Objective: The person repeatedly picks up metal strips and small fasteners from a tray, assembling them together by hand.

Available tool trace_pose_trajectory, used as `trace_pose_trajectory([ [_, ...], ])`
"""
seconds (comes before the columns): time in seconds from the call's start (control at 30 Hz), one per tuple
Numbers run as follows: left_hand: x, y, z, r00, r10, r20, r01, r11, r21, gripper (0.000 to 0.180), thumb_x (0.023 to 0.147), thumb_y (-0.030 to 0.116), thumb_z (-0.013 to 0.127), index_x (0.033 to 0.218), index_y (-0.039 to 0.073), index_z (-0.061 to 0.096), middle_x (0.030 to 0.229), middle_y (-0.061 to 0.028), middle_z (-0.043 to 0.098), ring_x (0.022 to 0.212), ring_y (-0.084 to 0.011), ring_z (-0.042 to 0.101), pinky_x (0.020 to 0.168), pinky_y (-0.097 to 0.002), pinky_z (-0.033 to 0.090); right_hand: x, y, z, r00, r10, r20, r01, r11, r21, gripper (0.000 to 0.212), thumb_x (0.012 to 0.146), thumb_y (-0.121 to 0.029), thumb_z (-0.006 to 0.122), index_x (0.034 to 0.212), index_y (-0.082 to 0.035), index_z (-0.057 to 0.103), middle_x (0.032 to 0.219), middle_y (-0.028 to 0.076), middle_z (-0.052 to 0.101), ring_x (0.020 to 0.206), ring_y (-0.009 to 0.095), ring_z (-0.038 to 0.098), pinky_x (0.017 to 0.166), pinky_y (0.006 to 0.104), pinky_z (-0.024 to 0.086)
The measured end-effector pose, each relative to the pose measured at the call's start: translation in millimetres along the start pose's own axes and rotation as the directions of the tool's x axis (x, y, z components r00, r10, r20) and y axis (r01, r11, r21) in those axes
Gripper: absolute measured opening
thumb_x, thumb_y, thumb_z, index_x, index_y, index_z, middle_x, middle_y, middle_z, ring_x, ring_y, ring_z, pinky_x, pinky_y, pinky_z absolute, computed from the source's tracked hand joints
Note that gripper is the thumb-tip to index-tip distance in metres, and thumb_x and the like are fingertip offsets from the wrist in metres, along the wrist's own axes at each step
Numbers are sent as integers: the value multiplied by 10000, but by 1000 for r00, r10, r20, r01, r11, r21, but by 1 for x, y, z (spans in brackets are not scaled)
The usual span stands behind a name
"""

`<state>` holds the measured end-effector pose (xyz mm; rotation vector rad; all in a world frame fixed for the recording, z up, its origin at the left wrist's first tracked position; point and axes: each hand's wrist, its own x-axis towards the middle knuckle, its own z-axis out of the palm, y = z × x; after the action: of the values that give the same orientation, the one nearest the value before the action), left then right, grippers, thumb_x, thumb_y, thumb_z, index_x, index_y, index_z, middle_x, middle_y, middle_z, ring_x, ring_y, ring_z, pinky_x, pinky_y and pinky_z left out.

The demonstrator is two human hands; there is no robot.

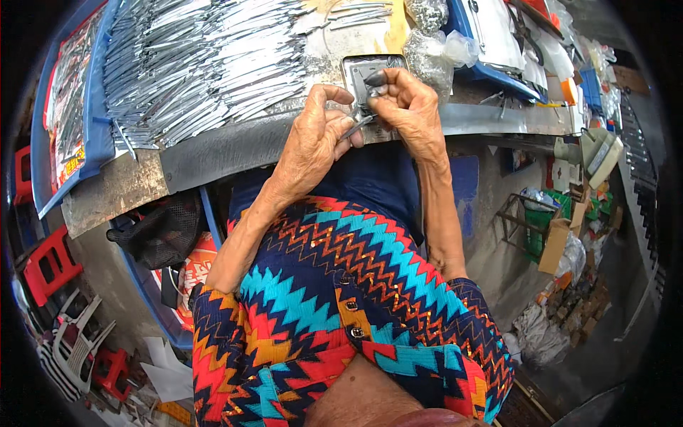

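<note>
My left hand [321, 128] is closed, with a slim dark metal piece [358, 127] between its fingers, close to the table's front edge. Right beside it, my right hand [410, 107] has thumb and fingers pinched together near the upper end of that piece. Whatever sits in this pinch is mostly hidden by the fingertips. Beyond both hands lies a small rectangular metal tray [351, 70] with thin bits in it, partly covered by my right hand. Rows of slender silvery metal pieces [206, 57] are spread over the table to the left.
A blue tray [99, 107] stands at the far left, and another blue tray [498, 78] at the right. Clear plastic bags [430, 60] rest beside the small tray. Under the table is a blue bin [153, 292]. Red stools [53, 270] stand on the floor at left.
</note>
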<state>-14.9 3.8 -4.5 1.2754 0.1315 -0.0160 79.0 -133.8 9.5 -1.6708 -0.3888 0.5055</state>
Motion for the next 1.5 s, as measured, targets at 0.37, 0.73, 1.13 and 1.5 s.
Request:
trace_pose_trajectory([
  [0.37, 4, -4, 5, 998, -16, 67, 24, 992, -121, 232, 907, 83, 421, 1103, 5, 324, 699, -95, 559, 525, -65, 406, 467, -180, 330, -8, 14, 2, 998, -33, 55, -2, 842, 539, 159, 835, -93, 600, 908, 42, 557, 681, 31, 562, 545, 64, 508, 498, 177, 419],
  [0.73, 5, -8, 5, 994, -17, 110, 37, 983, -178, 342, 886, 196, 529, 1096, 11, 331, 766, -156, 585, 476, -64, 392, 436, -170, 305, -12, 15, -1, 997, -27, 75, -18, 841, 540, 173, 844, -109, 592, 906, 47, 553, 677, 24, 549, 557, 60, 488, 504, 175, 403],
  [1.13, 5, -9, 4, 985, -77, 153, 116, 958, -262, 369, 864, 204, 563, 1097, 41, 328, 728, -165, 579, 442, -68, 376, 416, -178, 296, -14, 19, 1, 994, 17, 105, -78, 791, 607, 152, 834, -97, 598, 892, 38, 558, 649, 16, 522, 544, 63, 458, 495, 181, 373],
  [1.5, 1, -6, 8, 965, -137, 222, 212, 908, -362, 374, 851, 214, 585, 1076, 62, 328, 671, -153, 554, 428, -64, 359, 397, -180, 266, -28, 18, 5, 999, -20, 45, -9, 819, 573, 129, 826, -89, 598, 882, 17, 551, 701, 13, 547, 562, 44, 457, 514, 168, 364],
])
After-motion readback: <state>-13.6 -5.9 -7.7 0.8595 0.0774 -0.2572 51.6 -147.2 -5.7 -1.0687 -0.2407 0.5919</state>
